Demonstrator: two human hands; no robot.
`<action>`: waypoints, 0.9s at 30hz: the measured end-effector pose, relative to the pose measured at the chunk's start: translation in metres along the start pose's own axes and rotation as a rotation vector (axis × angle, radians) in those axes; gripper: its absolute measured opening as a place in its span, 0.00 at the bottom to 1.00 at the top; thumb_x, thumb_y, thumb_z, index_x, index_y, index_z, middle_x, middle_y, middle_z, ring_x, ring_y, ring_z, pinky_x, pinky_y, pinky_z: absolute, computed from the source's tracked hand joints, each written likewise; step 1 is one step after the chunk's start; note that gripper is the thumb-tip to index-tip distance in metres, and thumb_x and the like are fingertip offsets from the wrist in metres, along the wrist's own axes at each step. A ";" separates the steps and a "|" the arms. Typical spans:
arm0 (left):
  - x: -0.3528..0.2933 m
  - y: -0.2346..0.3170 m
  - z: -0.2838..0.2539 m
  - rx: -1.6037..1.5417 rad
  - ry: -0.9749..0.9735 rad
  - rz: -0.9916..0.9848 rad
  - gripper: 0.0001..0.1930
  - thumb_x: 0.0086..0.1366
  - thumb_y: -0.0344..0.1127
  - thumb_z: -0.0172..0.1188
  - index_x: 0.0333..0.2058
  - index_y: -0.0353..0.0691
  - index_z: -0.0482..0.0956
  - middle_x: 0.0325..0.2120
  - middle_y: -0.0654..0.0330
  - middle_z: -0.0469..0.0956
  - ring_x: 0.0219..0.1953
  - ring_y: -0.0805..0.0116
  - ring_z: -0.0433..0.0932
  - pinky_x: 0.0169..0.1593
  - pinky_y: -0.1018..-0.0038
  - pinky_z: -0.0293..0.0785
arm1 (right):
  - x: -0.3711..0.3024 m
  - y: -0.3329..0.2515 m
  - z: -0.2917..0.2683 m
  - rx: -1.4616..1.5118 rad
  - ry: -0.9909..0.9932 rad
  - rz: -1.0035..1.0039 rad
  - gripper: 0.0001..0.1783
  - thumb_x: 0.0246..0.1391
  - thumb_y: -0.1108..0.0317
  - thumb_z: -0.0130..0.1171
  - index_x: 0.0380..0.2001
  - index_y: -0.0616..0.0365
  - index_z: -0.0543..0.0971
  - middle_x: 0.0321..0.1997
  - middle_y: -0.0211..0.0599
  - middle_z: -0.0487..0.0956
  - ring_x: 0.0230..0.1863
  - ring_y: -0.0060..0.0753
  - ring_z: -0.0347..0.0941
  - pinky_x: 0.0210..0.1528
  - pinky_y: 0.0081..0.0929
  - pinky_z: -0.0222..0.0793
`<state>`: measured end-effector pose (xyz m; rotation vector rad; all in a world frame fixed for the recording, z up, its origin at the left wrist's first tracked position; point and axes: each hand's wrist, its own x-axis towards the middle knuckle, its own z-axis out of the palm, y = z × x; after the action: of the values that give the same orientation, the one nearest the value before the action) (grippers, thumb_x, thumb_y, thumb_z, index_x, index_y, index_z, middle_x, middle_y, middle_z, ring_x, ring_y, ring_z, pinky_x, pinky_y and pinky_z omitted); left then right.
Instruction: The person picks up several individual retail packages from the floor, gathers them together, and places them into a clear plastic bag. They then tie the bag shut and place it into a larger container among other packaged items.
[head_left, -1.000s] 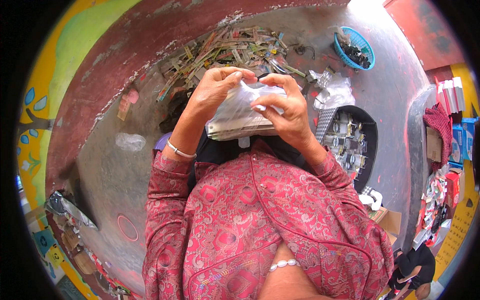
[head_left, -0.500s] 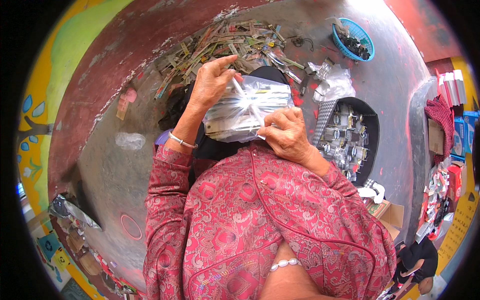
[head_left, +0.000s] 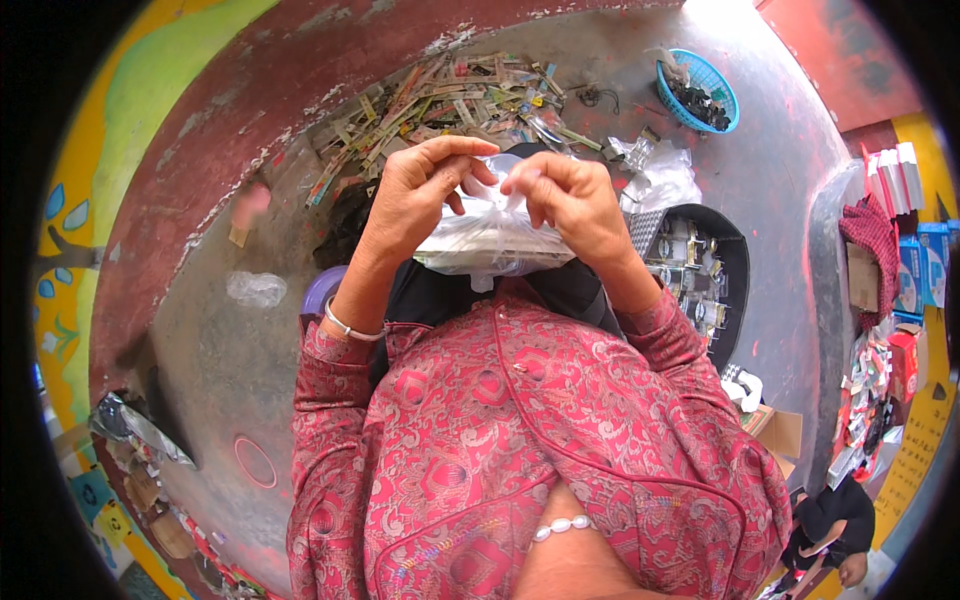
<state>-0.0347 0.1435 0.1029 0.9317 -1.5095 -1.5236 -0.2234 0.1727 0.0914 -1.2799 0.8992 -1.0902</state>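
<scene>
Head view showed the plastic bag (head_left: 478, 242) filled, its gathered neck pinched by fingers of the left hand (head_left: 420, 195) and right hand (head_left: 578, 200), whether fully knotted unclear.

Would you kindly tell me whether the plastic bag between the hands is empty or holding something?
Holding something: pale, flat pieces show through the near side of the translucent plastic bag.

Rough workshop: strips (head_left: 440, 105) heaped on floor (head_left: 215, 370).
</scene>
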 end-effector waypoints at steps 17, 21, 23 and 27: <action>-0.004 0.009 -0.004 0.001 0.196 0.061 0.05 0.59 0.26 0.52 0.34 0.33 0.74 0.24 0.60 0.78 0.22 0.82 0.69 0.26 0.86 0.65 | -0.032 -0.029 -0.016 0.174 0.038 -0.003 0.10 0.56 0.68 0.50 0.26 0.64 0.73 0.19 0.27 0.70 0.17 0.12 0.60 0.19 0.12 0.55; -0.002 -0.008 -0.004 0.030 0.141 -0.061 0.07 0.58 0.27 0.53 0.36 0.35 0.73 0.25 0.59 0.78 0.23 0.83 0.69 0.27 0.86 0.63 | -0.040 0.002 -0.021 0.204 0.025 0.038 0.10 0.56 0.68 0.50 0.27 0.64 0.72 0.20 0.28 0.69 0.17 0.13 0.61 0.16 0.09 0.50; -0.002 -0.017 -0.001 0.034 0.154 -0.095 0.07 0.58 0.27 0.53 0.36 0.35 0.73 0.25 0.59 0.78 0.22 0.83 0.68 0.27 0.86 0.63 | -0.045 0.009 -0.025 0.196 0.029 0.125 0.10 0.56 0.68 0.50 0.27 0.64 0.72 0.20 0.28 0.69 0.17 0.13 0.61 0.17 0.10 0.51; 0.001 -0.036 -0.002 0.032 0.167 -0.110 0.06 0.58 0.27 0.53 0.36 0.36 0.73 0.24 0.61 0.77 0.22 0.83 0.67 0.27 0.87 0.63 | -0.048 0.025 -0.028 0.188 0.047 0.165 0.09 0.56 0.69 0.50 0.27 0.64 0.73 0.20 0.28 0.69 0.17 0.13 0.62 0.17 0.10 0.51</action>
<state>-0.0345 0.1418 0.0664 1.1476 -1.3863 -1.4632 -0.2604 0.2104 0.0605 -1.0114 0.8982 -1.0511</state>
